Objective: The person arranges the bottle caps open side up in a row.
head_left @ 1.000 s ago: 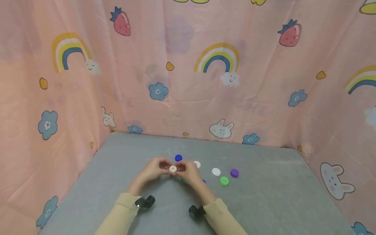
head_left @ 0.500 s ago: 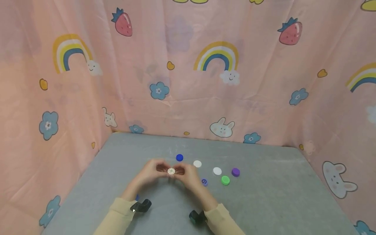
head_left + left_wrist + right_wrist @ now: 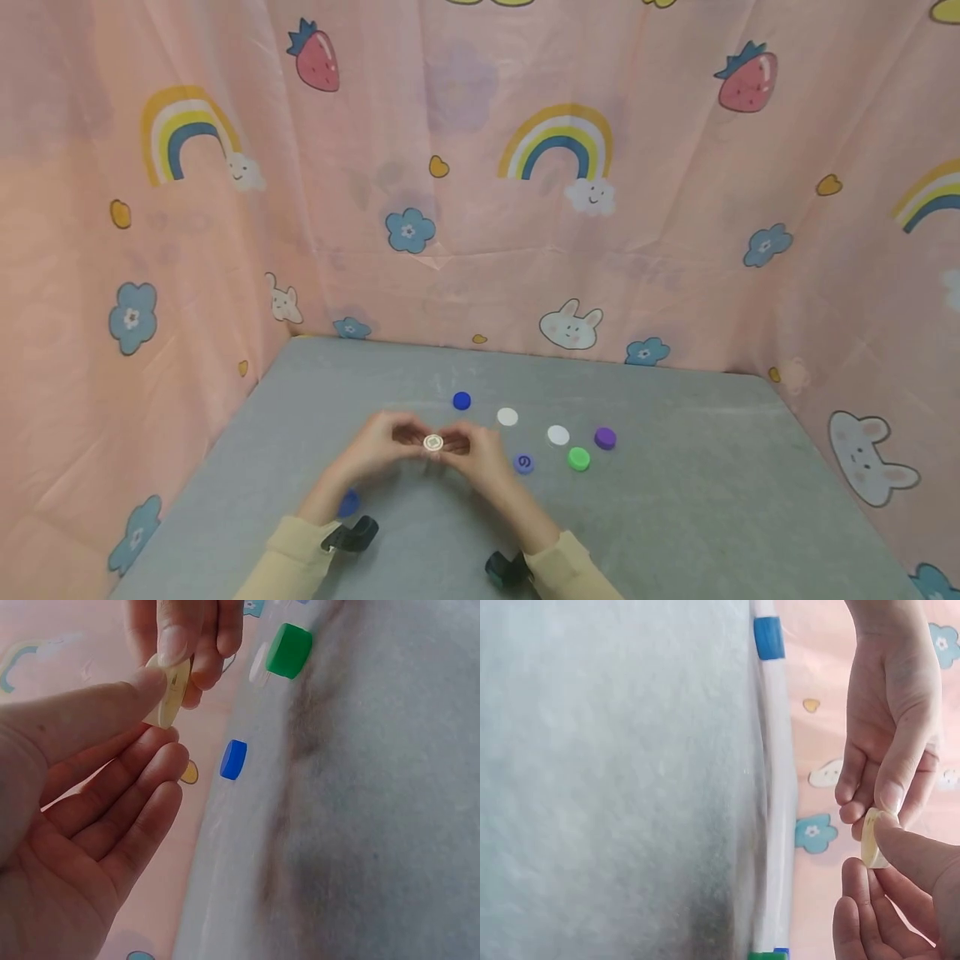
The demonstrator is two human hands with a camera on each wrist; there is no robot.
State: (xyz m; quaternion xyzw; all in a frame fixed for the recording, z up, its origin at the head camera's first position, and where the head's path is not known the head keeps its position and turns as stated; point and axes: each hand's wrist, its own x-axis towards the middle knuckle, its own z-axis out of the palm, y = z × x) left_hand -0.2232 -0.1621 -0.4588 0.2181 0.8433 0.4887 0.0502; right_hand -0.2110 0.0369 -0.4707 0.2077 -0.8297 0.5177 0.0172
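Observation:
A small pale-cream round cap (image 3: 432, 443) with a faint pattern on its face is raised above the table between both hands. My left hand (image 3: 386, 440) pinches it with thumb and fingers from the left. From the right, my right hand (image 3: 478, 450) pinches the same cap. In the left wrist view the cream cap (image 3: 169, 690) stands on edge, its rim between the two thumbs. The right wrist view shows the same cream cap (image 3: 871, 838) between thumbs and fingertips. Beside the left wrist lies a blue cap (image 3: 348, 503), partly hidden by the forearm.
Right of the hands on the grey table (image 3: 712, 500) lie a lavender swirl-marked cap (image 3: 523, 463), a green cap (image 3: 578, 459), a purple cap (image 3: 605, 438) and white caps (image 3: 558, 435). Another blue cap (image 3: 462, 401) lies behind the hands. A pink printed curtain (image 3: 480, 275) encloses the table.
Both hands have shifted slightly left and nearer the person, still pinching the cream cap. The lavender cap and the blue cap by the left wrist have come into fuller view.

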